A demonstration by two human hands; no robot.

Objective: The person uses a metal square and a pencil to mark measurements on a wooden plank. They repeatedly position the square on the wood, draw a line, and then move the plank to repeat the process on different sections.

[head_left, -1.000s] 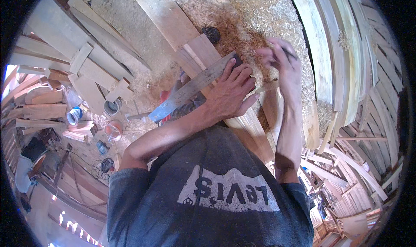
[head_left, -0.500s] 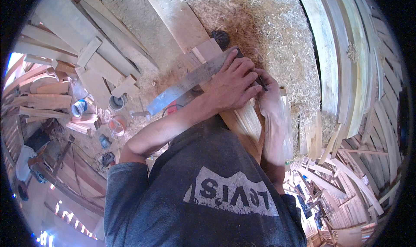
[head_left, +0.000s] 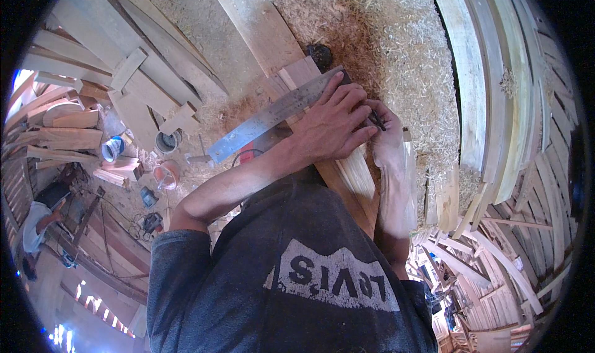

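A try square with a long metal blade and a dark stock lies across a wooden board. My left hand grips it from above, thumb along the blade and fingers curled over the stock. Close against those fingers, my right hand pinches a slim dark object; whether it is a marking tool or the stock's end I cannot tell. A short pale wood piece sits under the blade. Below my hands, a grooved wooden length runs toward my body.
Wood shavings cover the ground ahead. Long planks are stacked at right, and more boards lie at far left. Buckets and a power tool stand at left. Another person is at the left edge.
My hands and the square have hardly moved. The person at the left edge has shifted a little, and the whole view has tilted slightly.
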